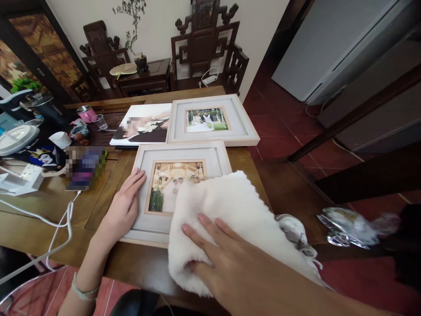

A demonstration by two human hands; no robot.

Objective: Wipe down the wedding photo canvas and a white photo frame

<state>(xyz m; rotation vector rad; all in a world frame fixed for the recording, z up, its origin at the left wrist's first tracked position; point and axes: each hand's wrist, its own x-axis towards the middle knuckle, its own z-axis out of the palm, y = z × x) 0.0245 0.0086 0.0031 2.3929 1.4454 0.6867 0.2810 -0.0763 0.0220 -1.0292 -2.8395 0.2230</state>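
Note:
A picture frame with a pale wood border and a wedding photo lies flat before me on the wooden table. Along its left edge rests my left hand, fingers stretched out and lying on the border. A white fluffy cloth covers the frame's lower right part and hangs past the table's right side. My right hand presses on this cloth, fingers spread over it and the thumb tucked at a fold. What lies under the cloth is hidden.
Behind are a second framed photo and a frameless photo panel. On the left stand a dark mug, a pink cup and a phone with a white cable. Plastic-wrapped items lie at right.

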